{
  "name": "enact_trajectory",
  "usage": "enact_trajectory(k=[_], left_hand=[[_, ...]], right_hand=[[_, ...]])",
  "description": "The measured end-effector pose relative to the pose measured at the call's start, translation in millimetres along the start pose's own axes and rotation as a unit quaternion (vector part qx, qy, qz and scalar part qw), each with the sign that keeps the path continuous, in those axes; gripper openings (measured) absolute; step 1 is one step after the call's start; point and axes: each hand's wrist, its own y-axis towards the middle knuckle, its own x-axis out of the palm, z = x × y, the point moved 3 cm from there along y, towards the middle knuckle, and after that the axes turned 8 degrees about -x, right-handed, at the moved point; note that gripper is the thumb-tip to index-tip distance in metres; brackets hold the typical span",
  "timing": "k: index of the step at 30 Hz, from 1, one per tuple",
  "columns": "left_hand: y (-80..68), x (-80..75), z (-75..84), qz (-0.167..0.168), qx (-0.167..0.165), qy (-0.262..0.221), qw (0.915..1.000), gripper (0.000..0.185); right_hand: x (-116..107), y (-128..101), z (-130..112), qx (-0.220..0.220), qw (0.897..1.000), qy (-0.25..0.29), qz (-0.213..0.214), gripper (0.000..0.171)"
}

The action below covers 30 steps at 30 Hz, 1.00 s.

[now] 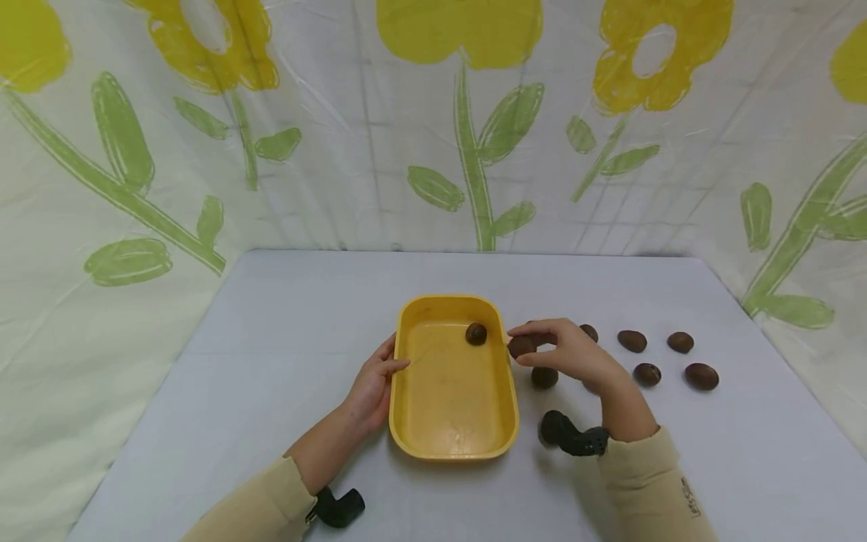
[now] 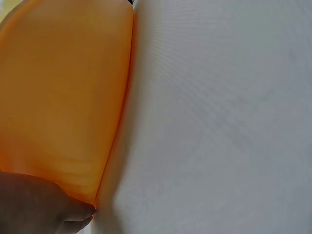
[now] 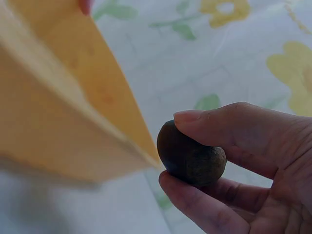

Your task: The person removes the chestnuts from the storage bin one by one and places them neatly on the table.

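Observation:
A yellow tray lies in the middle of the table with one brown nut in its far right corner. My left hand grips the tray's left rim; in the left wrist view the hand lies against the tray's orange-looking outer wall. My right hand hovers just outside the tray's right rim and pinches a second brown nut. In the right wrist view this nut sits between thumb and fingers, beside the tray's edge.
Several more brown nuts lie on the white table to the right of the tray, such as one near the rim and others farther right. A flowered sheet walls in the back and sides.

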Motion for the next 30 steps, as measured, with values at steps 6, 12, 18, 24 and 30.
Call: enact_trajectory(k=[6,12,18,24,30], left_hand=[[0.4,-1.8,0.4,0.002,-0.001,0.002,1.0,0.066],[0.5,-3.4,0.5,0.01,-0.002,-0.002,0.9999,0.066],[-0.3,-3.4,0.3,0.001,0.0,0.003,1.0,0.065],[-0.5,-2.0,-0.2,-0.001,-0.001,0.0,1.0,0.065],[-0.5,0.1,0.9,-0.005,0.005,0.002,1.0,0.065]], right_hand=[[-19.9,-34.7,24.9,0.039,0.998,-0.022,0.046,0.05],[-28.7,-61.2,46.6,0.049,0.995,-0.031,0.082,0.049],[-40.5,-89.7,64.4,0.084,0.99,-0.025,0.112,0.052],[-48.0,-122.1,85.1,0.149,0.979,-0.039,0.135,0.059],[-52.7,-154.0,105.3,0.202,0.967,-0.034,0.154,0.062]])
